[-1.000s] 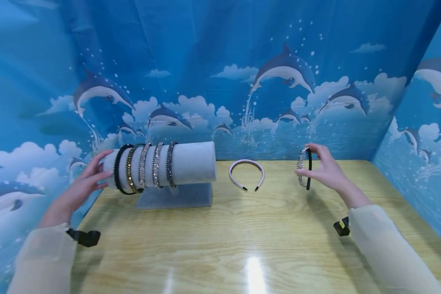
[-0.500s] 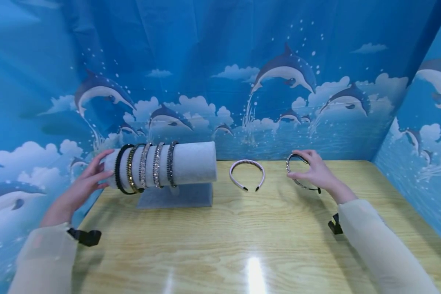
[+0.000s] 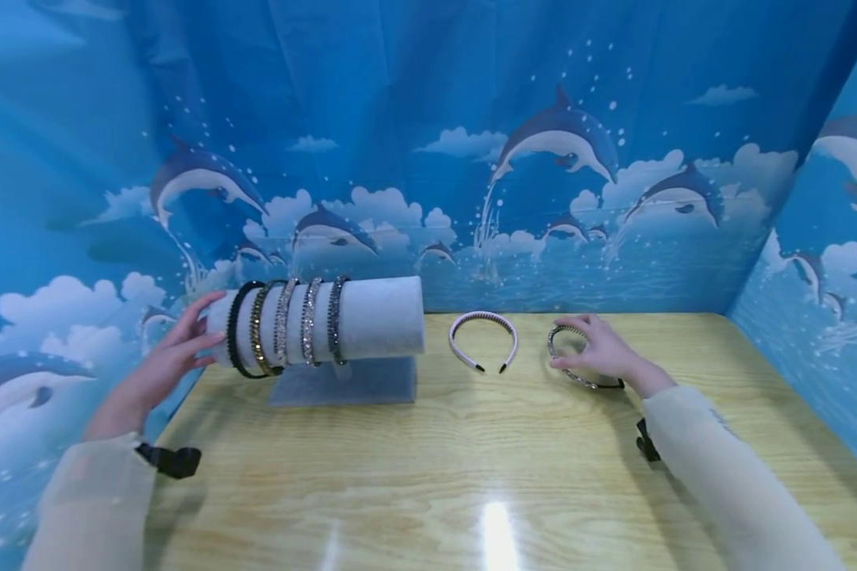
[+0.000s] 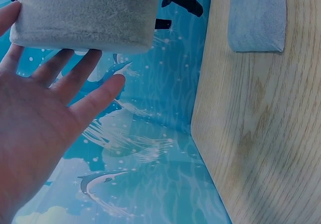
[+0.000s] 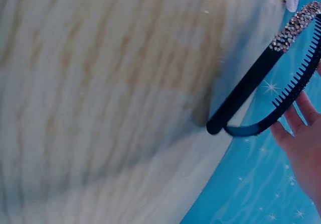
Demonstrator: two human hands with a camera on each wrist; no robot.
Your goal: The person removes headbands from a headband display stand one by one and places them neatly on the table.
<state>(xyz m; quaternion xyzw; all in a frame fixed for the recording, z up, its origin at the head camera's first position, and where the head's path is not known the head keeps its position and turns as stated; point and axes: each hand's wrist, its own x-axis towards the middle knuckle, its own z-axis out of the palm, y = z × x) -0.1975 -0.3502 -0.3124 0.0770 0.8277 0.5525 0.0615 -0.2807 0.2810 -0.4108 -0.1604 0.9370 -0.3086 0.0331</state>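
- Head view: a grey display roll (image 3: 389, 317) lies sideways above its flat base (image 3: 371, 382), which stands on the wooden table (image 3: 400, 464).
- Around the left part of the roll sit five headbands; from its left end, I count a black band (image 3: 232, 329), a gold band (image 3: 255, 325), a pinkish band (image 3: 282, 321), a silvery band (image 3: 309, 321) and a dark glittery band (image 3: 334, 321).
- The left hand (image 3: 160, 369) rests against the roll's left end, its fingers fanned out.
- Well to the right of the roll, the right hand (image 3: 603, 350) pinches a jewelled headband (image 3: 551, 342) between thumb and fingers.
- Between the roll and that hand, a pale headband (image 3: 482, 315) lies on the table.
- Behind the roll hangs a blue dolphin backdrop (image 3: 414, 95).
- Left wrist view: the left fingers are spread and nearly straight, unclenched, some meeting the roll's end.
- Right wrist view: away from the roll, the jewelled headband shows clustered stones, a plain black end and inner comb teeth, with the right fingers at its curve; the thumb is hidden here. I can't tell whether the band's ends touch the table.
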